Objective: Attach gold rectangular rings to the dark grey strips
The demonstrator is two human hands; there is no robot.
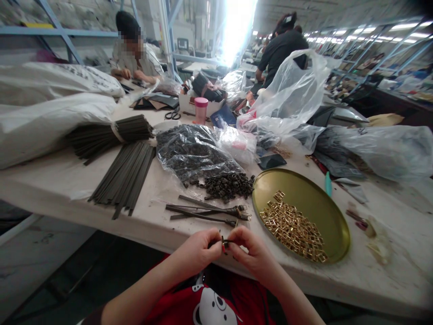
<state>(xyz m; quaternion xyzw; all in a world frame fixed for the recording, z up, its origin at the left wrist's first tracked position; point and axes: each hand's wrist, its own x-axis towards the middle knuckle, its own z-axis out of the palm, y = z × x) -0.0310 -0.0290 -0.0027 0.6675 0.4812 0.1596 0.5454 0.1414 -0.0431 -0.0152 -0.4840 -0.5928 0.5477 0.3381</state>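
Dark strip, pinched in closed fingers of left hand and right hand, at desk's front edge; narrow gap separates right hand from tray rim.

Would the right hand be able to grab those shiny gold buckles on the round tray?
Probably yes: nothing covers the gold buckles, and the right hand is near the tray. It seems busy pinching a dark strip, though.
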